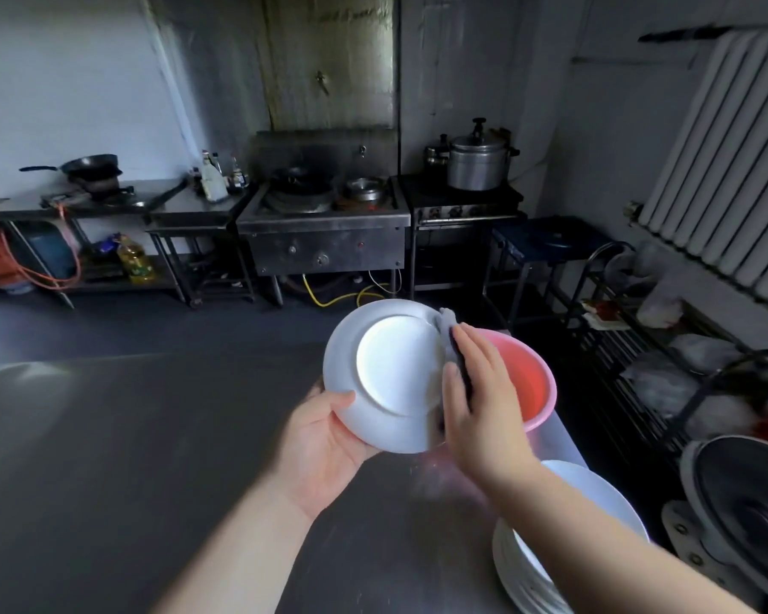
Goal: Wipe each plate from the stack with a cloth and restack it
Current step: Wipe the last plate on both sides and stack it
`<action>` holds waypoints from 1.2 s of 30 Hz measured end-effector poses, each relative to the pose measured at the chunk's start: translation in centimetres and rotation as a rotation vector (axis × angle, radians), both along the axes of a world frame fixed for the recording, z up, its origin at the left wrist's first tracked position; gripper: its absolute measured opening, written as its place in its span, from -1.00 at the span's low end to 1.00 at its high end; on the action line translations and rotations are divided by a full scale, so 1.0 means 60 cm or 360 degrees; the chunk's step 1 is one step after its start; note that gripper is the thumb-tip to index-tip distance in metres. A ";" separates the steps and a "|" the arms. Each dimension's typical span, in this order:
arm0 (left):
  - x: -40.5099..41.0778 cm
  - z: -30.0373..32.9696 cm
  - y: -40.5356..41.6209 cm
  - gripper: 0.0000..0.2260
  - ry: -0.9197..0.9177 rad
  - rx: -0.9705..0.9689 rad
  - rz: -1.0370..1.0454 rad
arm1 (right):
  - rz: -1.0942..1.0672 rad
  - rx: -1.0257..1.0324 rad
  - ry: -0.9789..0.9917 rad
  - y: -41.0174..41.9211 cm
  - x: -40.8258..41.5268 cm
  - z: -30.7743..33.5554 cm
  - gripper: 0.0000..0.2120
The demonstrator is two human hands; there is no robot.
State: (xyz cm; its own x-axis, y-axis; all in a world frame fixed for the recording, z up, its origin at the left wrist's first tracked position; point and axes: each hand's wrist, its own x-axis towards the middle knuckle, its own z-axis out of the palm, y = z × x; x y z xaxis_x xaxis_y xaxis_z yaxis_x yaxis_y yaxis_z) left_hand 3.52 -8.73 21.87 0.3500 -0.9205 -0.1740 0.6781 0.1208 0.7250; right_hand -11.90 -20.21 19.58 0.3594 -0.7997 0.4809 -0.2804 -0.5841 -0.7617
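Observation:
I hold a white plate (386,374) tilted up above the steel table, its face turned toward me. My left hand (320,445) grips its lower left rim, thumb on the front. My right hand (475,392) presses a grey cloth (446,323) against the plate's right rim with fingers nearly straight; most of the cloth is hidden under the palm. A stack of white plates (595,502) stands on the table at the lower right, partly covered by my right forearm.
A pink basin (537,383) sits on the steel table (129,436) just behind my right hand. A black wire rack (639,347) with bags stands to the right, and a large metal pot (745,502) at the far right. Stoves and counters line the back wall.

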 end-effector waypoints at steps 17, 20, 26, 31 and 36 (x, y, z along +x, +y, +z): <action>0.035 -0.060 0.023 -0.59 0.0193 -0.0149 0.0134 | -0.0165 -0.0083 0.0363 0.080 0.082 -0.063 -0.40; 0.041 -0.078 0.037 -0.61 0.0247 -0.0085 0.0119 | -0.0106 -0.0069 0.0359 0.098 0.084 -0.084 -0.38; 0.040 -0.154 0.089 -0.65 0.0339 0.0209 0.0029 | 0.0128 0.0116 0.0495 0.208 0.061 -0.220 -0.28; 0.046 -0.252 0.144 -0.64 0.0369 0.0525 0.0017 | 0.0178 0.0372 0.0598 0.186 0.013 -0.309 -0.42; 0.053 -0.318 0.207 -0.65 0.0406 0.0775 -0.0032 | 0.0120 0.0432 0.1009 0.183 -0.037 -0.369 -0.49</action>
